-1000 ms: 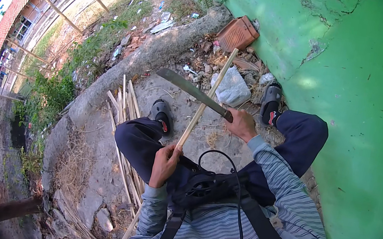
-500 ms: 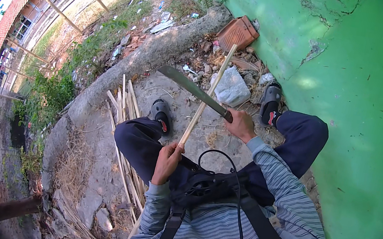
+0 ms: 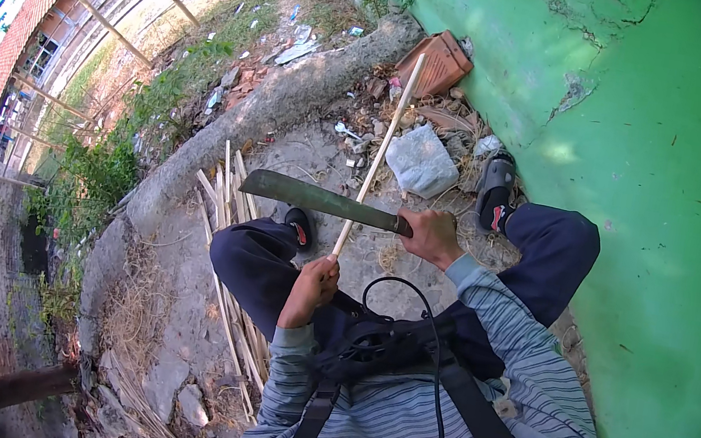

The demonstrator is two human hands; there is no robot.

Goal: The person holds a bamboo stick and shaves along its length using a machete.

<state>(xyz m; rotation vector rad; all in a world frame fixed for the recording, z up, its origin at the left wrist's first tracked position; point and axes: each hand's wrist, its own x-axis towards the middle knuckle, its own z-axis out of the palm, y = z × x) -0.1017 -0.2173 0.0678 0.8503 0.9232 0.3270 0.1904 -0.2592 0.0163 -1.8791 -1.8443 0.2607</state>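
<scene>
Your left hand [image 3: 313, 282] clenched around stick [image 3: 376, 154] base | stick runs up and away toward brick [image 3: 433, 62] | your right hand [image 3: 430, 234] grasps machete [image 3: 317, 199], blade crossing stick leftward, just above your left hand

Green wall [image 3: 644, 220] closes the right. Rubble [image 3: 420, 129] and a white bag [image 3: 422, 162] block ahead; split sticks [image 3: 231, 191] crowd the left; bare ground [image 3: 314, 158] between.

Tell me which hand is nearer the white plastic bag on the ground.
Right. The right hand, gripping the machete, sits just below the bag; the left hand, holding the stick, is lower and farther away.
</scene>
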